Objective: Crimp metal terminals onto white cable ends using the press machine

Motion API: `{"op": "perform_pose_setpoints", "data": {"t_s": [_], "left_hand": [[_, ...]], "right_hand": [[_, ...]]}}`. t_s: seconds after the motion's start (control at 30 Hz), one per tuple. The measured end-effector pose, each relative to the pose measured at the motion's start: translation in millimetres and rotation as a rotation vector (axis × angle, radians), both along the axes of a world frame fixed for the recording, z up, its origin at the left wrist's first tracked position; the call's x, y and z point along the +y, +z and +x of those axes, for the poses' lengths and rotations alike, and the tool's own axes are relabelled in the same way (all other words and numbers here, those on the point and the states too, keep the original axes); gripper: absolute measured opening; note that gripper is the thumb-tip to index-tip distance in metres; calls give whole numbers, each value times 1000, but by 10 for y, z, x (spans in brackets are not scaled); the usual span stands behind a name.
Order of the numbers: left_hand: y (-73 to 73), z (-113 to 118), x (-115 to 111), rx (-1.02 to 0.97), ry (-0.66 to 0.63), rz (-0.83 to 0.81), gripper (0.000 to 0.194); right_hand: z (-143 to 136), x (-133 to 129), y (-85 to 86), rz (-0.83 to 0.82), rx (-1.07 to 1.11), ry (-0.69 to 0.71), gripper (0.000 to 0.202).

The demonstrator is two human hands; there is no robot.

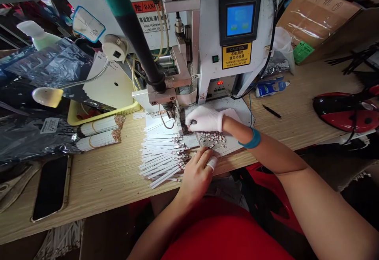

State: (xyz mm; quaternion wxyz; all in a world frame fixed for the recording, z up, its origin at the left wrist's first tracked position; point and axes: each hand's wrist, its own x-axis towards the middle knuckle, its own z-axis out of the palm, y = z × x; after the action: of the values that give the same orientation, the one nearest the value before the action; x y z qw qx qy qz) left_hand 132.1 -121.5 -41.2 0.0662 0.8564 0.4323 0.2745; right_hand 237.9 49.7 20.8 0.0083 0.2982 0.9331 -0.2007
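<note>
Pale wood-grain tabletop [109, 181] stretches beneath both hands, with a white machine [207, 23] standing just beyond them. Its blue-lit screen [240, 18] is above and to the right of the right hand, and a red readout [220, 82] showing 385 sits closer to that hand.

White-gloved, the right hand [205, 118] has its fingers curled in at the metal fixture [185, 126] of the machine; whether it pinches a small piece there cannot be told. Loose small connectors [211, 137] lie in a heap between the 2 hands, just below the right one.

Bare apart from a white finger cover [212, 163], the left hand [196, 177] rests with bent fingers at the near edge of that heap; its fingertips are too hidden to tell what they grip. Many white flat strips [160, 161] fan out just left of the left hand, their connector-tipped ends nearest to it.

Farther left of the left hand are 2 bundles of white strips [99, 133], a yellow tray [71, 114] and a black phone [50, 189]. Right of the gloved hand lie a black pen [271, 111] and a blue packet [269, 88].
</note>
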Motion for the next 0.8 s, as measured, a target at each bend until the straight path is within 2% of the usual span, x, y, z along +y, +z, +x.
{"op": "perform_pose_setpoints", "data": {"t_s": [0.13,0.3,0.57,0.8], "left_hand": [[9,9,6,4,5,21,25],[-5,10,-5,20,18,11,25],[9,0,-9,14,9,2,26],[1,18,-6,10,22,16,26]], "right_hand": [[37,41,-69,40,78,-42,19],[-73,4,-139,19,8,-88,19],[127,68,-20,0,9,-29,17],[-229,-89,-156,41,16,-210,29]]}}
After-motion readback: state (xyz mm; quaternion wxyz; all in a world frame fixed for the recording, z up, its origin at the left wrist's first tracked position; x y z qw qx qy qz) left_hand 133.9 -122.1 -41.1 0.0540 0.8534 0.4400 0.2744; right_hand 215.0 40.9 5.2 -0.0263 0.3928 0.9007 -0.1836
